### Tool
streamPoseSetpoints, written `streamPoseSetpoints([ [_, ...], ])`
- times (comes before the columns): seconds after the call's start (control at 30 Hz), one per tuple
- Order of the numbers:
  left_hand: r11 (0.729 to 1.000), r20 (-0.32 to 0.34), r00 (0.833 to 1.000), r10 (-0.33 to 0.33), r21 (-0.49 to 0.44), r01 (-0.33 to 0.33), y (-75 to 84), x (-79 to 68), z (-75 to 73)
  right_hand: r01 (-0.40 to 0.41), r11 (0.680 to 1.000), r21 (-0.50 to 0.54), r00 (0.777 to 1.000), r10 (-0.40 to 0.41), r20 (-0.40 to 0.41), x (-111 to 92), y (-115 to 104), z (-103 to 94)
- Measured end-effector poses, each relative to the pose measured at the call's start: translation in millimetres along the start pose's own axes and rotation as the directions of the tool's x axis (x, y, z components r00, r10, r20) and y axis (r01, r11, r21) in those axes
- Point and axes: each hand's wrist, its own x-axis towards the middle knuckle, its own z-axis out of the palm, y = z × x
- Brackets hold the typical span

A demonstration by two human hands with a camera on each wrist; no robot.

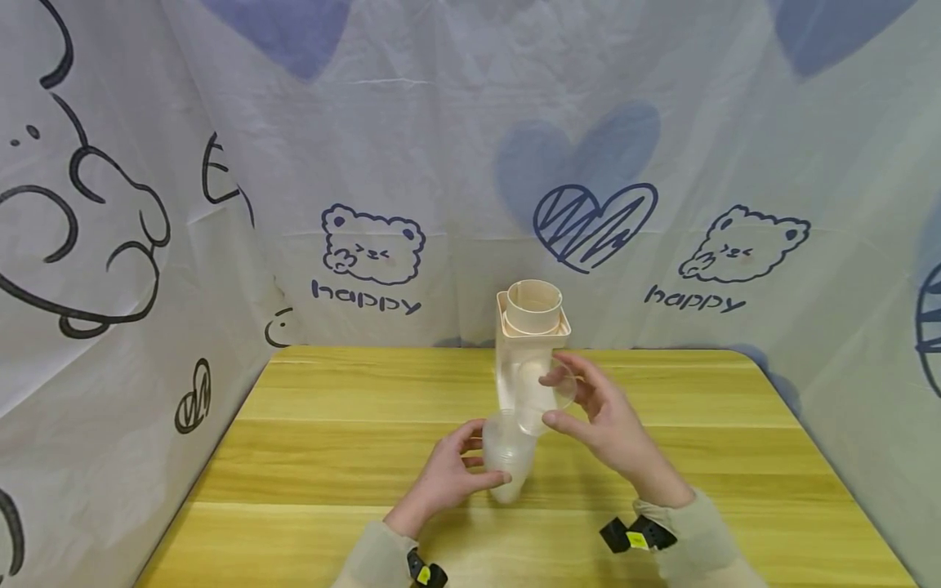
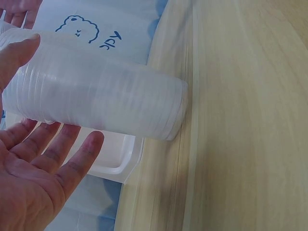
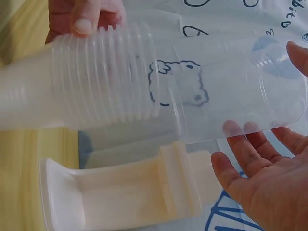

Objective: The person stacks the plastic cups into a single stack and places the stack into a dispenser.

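My left hand (image 1: 459, 474) grips a stack of clear plastic cups (image 1: 509, 457), its thumb on one side and fingers on the other. The nested rims (image 3: 108, 77) show as close ridges in the right wrist view. In my right hand (image 1: 603, 416) is a single clear plastic cup (image 3: 231, 86), tilted, with its rimmed end facing the top of the stack. A small gap separates the two in the right wrist view. Just behind stands a cream plastic holder (image 1: 534, 327) with a round collar on top, partly hidden by the cups and right hand.
Under the hands lies a wood-grain table (image 1: 331, 465). A pale cloth (image 1: 441, 147) with blue hearts and bear drawings hangs along its back edge, and more cloth lines the sides. Each sleeve carries a black wrist device (image 1: 635, 535).
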Motion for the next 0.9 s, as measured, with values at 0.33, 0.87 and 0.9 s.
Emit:
streamPoseSetpoints([
  [0.33,1.000,-0.008,1.000,-0.001,-0.017,0.001,1.3,-0.1,1.2,-0.005,0.992,0.123,0.999,-0.001,0.044,0.8,2.9,13.4],
  [0.87,1.000,0.003,1.000,-0.004,-0.006,0.004,-1.3,0.9,0.5,-0.053,0.987,0.154,0.996,0.040,0.085,0.9,15.7,22.9],
  [0.9,1.000,0.005,1.000,-0.006,-0.008,0.006,-1.2,0.9,0.5,-0.059,0.987,0.151,0.995,0.045,0.094,0.6,17.1,23.2],
])
